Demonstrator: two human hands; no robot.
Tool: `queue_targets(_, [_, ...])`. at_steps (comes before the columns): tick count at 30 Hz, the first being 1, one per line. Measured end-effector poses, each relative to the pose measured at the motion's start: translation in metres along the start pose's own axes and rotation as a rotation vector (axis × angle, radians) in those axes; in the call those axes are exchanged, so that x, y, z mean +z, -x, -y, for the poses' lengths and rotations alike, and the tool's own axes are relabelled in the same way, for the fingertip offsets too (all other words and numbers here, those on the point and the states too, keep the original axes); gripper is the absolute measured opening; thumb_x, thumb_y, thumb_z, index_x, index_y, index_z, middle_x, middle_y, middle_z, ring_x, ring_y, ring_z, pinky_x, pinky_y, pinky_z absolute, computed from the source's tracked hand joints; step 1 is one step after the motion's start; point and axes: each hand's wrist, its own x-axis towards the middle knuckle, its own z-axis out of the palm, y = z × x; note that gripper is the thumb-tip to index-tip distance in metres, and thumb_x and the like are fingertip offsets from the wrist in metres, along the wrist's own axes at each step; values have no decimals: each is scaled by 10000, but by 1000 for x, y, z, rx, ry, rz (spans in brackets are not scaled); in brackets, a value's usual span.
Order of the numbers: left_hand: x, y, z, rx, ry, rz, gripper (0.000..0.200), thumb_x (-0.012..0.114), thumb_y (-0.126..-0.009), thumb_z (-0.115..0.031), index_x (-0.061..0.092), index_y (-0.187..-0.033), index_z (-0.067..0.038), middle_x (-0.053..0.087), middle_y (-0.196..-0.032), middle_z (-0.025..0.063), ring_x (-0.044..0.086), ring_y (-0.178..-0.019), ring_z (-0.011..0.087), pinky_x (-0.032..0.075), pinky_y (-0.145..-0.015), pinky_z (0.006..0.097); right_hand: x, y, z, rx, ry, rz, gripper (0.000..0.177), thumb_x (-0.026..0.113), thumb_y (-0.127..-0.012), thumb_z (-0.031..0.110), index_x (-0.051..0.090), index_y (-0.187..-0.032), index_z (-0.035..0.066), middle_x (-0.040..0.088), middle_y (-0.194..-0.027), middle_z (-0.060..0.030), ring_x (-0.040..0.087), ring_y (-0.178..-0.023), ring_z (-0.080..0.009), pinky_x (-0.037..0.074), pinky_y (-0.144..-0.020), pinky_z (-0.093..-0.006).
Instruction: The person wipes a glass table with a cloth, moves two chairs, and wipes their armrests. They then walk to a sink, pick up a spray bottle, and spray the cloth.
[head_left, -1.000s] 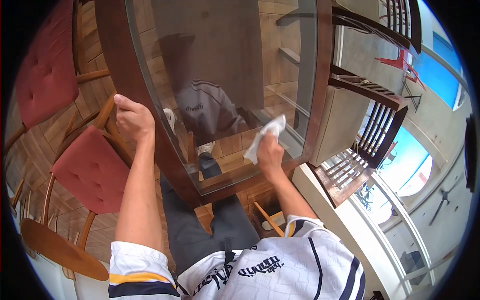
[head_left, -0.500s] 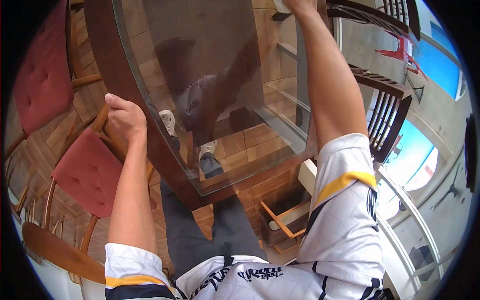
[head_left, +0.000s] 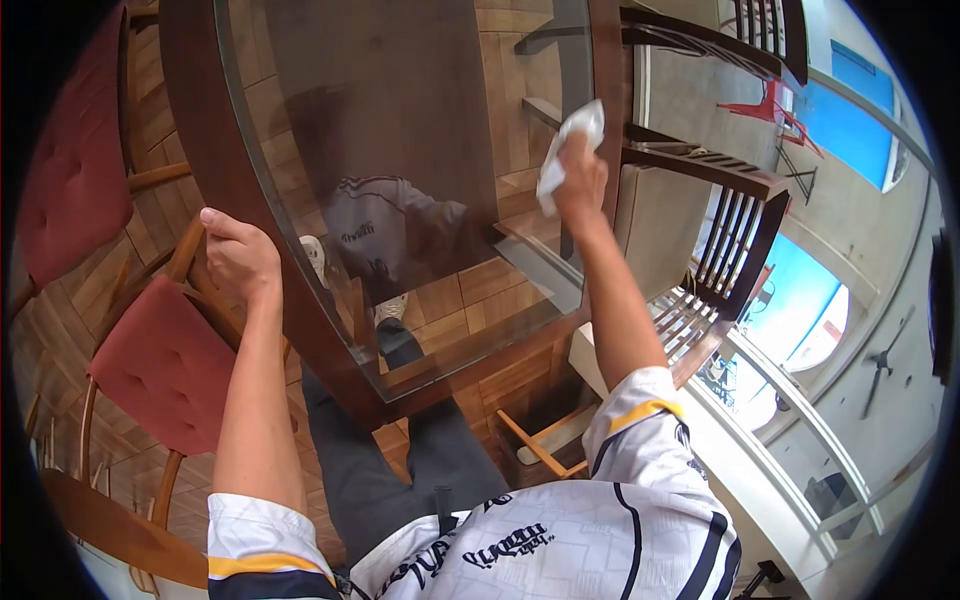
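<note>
White cloth point(head_left: 556, 165) is sitting bunched over the right border of the table point(head_left: 205, 100), about midway along the length we are seeing. We are pinching it in our right hand point(head_left: 583, 185), fingers pressing together around it, and its loose ends are sticking out on both sides. It is lying over the glass point(head_left: 400, 120) of the table, though we are not able to tell how firmly it is pressing there.

Half a second ago that hand was stretching to the far right of the table; now we are bringing it back nearer our body, so the work is falling on the middle of the right side rather than the far end. Our shirt point(head_left: 590, 520) is reflecting in the glass.

Our left hand point(head_left: 245, 262) is staying just beside the left edge of the table, fingers curling in; we are not able to tell whether they are gripping its edge, the wood next to it, or nothing.

Left of the table, a red chair point(head_left: 165, 365) is standing close by, and a second red seat point(head_left: 75, 170) is showing farther along. Right of the table, a slatted chair point(head_left: 735, 240) is facing it.
</note>
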Motion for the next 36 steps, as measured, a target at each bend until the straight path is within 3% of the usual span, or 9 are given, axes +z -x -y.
queue_targets(3, [0,-2,0,14,14,-14,702,199,-990,-478,641,-1026,66,642,-974,300,586,-952,485,466,-845,536,-1,-126,12,-92,167,1,302,610,-778,86,465,-1040,51,655,-884,-198,625,-870,-405,470,-736,-510])
queue_targets(4, [0,-1,0,17,13,-18,698,204,-991,-475,642,-1026,67,641,-976,300,585,-953,485,467,-845,532,13,-171,4,-173,265,-143,242,557,-788,98,484,-1018,101,650,-862,-137,640,-736,-381,502,-600,-461])
queue_targets(7, [2,-1,0,5,-9,-73,697,210,-990,-473,646,-1015,70,639,-972,304,585,-948,485,472,-832,532,3,-246,31,36,164,-54,228,377,-920,169,454,-1081,28,636,-872,-298,619,-827,-489,478,-734,-572])
queue_targets(13, [-5,0,-3,-24,-13,10,688,210,-989,-476,645,-1034,56,647,-964,291,593,-943,476,472,-823,532,16,-118,-23,-225,259,-81,112,512,-874,132,495,-960,63,625,-706,-185,604,-579,-396,485,-468,-482])
queue_targets(20, [-2,2,-3,27,60,-38,639,228,-993,-445,651,-1029,32,656,-948,270,599,-930,468,475,-801,532,-2,6,5,77,35,-95,118,485,-881,102,492,-989,54,623,-748,-207,618,-650,-421,485,-527,-517])
queue_targets(22, [-4,0,-3,11,49,-21,632,227,-994,-438,652,-1017,30,656,-937,269,598,-924,471,474,-797,533,4,-42,46,-14,83,-254,162,558,-874,192,532,-955,54,627,-692,-159,647,-672,-385,516,-565,-449])
queue_targets(23, [-4,0,-5,24,56,-30,635,226,-994,-440,652,-1015,31,656,-935,269,598,-923,472,474,-797,533,6,-69,86,275,-345,-171,226,494,-930,241,573,-918,29,628,-672,-161,656,-661,-367,522,-551,-438])
queue_targets(29, [3,-1,4,26,51,-23,640,230,-994,-443,658,-1000,33,656,-938,271,598,-919,474,472,-804,530,30,-69,267,-335,-115,-99,69,535,-808,79,507,-871,83,573,-753,-98,637,-588,-260,520,-477,-397])
queue_targets(36, [-10,6,-11,8,59,-47,581,277,-995,-424,665,-981,9,664,-892,257,618,-854,463,494,-737,527,16,-97,90,201,-41,-156,245,382,-951,224,561,-977,58,656,-732,-185,647,-621,-395,517,-558,-506])
